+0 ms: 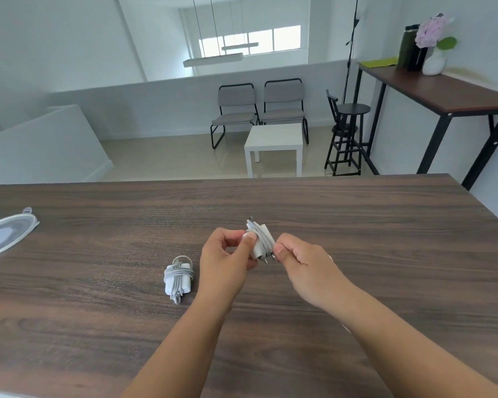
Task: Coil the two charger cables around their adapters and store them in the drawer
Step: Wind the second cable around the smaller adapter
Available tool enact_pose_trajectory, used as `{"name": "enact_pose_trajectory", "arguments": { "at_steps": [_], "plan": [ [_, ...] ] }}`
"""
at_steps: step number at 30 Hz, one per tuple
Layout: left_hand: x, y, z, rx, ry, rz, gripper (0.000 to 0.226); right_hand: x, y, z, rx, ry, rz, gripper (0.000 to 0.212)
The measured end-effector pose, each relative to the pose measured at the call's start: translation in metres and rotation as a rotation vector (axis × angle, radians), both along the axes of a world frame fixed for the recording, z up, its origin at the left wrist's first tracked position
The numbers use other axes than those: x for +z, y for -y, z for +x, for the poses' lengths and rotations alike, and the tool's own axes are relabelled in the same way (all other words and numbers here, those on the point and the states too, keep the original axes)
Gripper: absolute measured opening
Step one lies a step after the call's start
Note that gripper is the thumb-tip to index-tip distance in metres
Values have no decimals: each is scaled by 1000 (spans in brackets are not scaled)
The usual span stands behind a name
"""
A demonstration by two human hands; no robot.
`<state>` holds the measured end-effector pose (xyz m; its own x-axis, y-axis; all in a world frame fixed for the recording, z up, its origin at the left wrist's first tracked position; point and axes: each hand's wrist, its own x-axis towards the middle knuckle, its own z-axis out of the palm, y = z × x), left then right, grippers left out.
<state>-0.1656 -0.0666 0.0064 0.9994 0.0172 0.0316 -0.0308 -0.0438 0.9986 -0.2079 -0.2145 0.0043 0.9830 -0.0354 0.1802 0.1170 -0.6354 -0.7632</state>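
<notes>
A white charger adapter with its cable wound around it (178, 278) lies flat on the dark wooden table (357, 225), just left of my left wrist. A second white adapter wrapped in cable (260, 239) is held above the table between both hands. My left hand (227, 255) pinches its left side with thumb and fingers. My right hand (301, 261) grips its lower right side, where the cable end and metal plug prongs show. No drawer is in view.
A clear plastic lid or pouch (5, 235) lies at the table's left edge. Beyond the table stand a white side table (273, 139), two grey chairs (259, 107), a black stool (348, 130) and a tall desk (443, 90) with a vase.
</notes>
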Motion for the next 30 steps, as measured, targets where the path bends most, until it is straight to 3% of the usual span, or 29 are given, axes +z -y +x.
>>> {"name": "enact_pose_trajectory", "arguments": {
  "at_steps": [8,11,15,18,21,25,30],
  "plan": [
    [14,-2,-1,-89,-245,-441,6,-10,8,2,73,81,-4,27],
    [12,-3,-3,-145,-290,-526,7,-12,11,4,146,59,0,26],
    [10,-4,-3,-204,-287,-564,7,-9,18,9,180,48,18,29],
    [7,-7,-2,-291,-286,-600,18,-2,21,12,248,-14,182,35],
    [6,-13,0,-408,-313,-590,31,6,27,12,323,-94,373,24],
    [7,-18,2,-581,-317,-497,17,15,37,15,352,-178,361,7],
    [10,-19,6,-599,-330,-341,23,14,35,10,175,15,134,46]
  ]
}}
